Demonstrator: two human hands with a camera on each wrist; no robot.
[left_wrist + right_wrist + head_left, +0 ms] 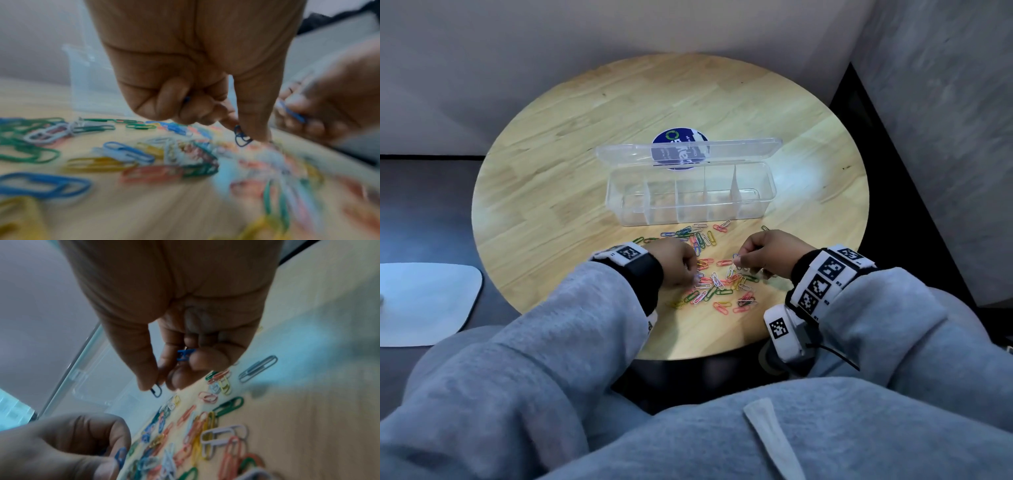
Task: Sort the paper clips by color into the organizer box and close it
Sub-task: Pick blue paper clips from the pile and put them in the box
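Observation:
The clear organizer box stands open at the middle of the round wooden table, its lid raised behind several compartments that look bare. Coloured paper clips lie scattered in front of it. My left hand hovers over the pile and pinches a dark blue clip between thumb and forefinger, with more blue showing inside its curled fingers. My right hand holds blue clips in its curled fingers and pinches another dark blue clip at its fingertips.
A round blue sticker shows behind the lid. A white flat object lies off the table at the left. The table's near edge is close to my lap. Walls stand behind and at the right.

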